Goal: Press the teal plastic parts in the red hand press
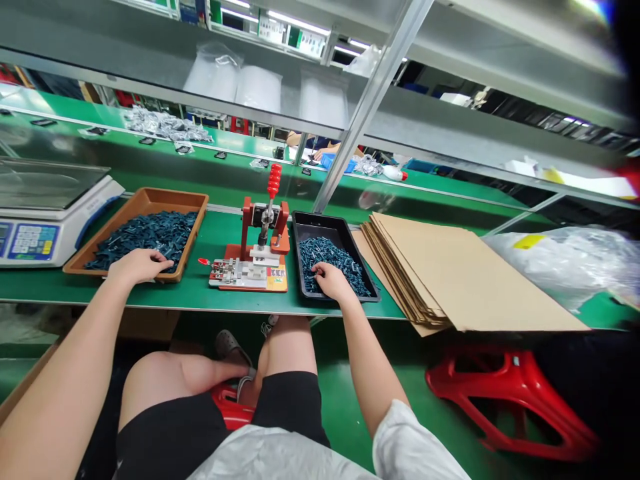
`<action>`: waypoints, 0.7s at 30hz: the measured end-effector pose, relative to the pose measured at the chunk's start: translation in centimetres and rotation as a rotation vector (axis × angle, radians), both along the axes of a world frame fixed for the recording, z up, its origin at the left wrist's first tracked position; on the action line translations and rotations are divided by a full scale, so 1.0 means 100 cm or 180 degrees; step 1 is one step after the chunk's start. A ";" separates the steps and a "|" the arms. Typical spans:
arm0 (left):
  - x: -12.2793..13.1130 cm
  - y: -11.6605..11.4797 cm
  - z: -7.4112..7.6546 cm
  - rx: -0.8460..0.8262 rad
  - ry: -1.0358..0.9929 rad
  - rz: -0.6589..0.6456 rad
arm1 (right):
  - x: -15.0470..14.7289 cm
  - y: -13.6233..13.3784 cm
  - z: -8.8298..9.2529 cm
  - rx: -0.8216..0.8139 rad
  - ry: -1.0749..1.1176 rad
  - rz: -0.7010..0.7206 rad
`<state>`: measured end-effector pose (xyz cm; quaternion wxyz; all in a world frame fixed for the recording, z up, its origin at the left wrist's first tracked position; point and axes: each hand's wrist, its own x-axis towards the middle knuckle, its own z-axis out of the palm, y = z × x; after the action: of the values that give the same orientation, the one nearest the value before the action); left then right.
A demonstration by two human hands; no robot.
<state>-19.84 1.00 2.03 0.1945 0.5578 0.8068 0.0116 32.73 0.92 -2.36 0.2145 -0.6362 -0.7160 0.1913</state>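
Observation:
My left hand (pixel 139 266) rests over the front rim of a brown tray (pixel 201 223), its fingers bent and pressed together beside a heap of small dark blue plastic parts (pixel 150 235). Whatever those fingers hold is hidden. In the black tray (pixel 340 227), my right hand (pixel 331 281) pinches at the near left side of another heap of small blue parts (pixel 333 259). I cannot make out a piece between its fingertips. Between the two trays stands a hand-lever press (pixel 267 230) with a red knobbed handle, its lever upright, and a metal fixture (pixel 240 272) at its base.
A weighing scale (pixel 50 213) stands at the far left. Stacked cardboard sheets (pixel 450 267) lie right of the black tray, with a plastic bag (pixel 575 257) beyond. A metal post (pixel 370 100) rises behind. A red stool (pixel 515 400) is on the floor at right.

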 end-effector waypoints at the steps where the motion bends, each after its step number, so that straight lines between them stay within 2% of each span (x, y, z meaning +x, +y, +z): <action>1: 0.000 -0.001 -0.001 0.0065 -0.0025 0.0047 | -0.001 0.000 0.001 0.0020 -0.0023 0.0056; 7: 0.001 -0.008 -0.007 0.0515 -0.0161 0.0163 | -0.005 -0.002 0.006 -0.0111 -0.0221 0.0138; 12: 0.002 -0.012 -0.009 0.0839 -0.0210 0.0333 | -0.003 -0.004 0.004 0.0328 -0.0243 0.0064; 18: 0.004 -0.017 -0.008 0.1415 -0.0636 0.0684 | -0.006 -0.001 0.005 -0.0218 -0.0072 0.0197; 21: 0.002 -0.020 -0.013 0.1814 -0.0625 0.0735 | -0.007 0.001 0.004 -0.0197 -0.0254 0.0200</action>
<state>-19.66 -1.01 0.72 0.1049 0.4909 0.8064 0.3128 32.07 1.01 -1.94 0.1599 -0.6268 -0.7374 0.1944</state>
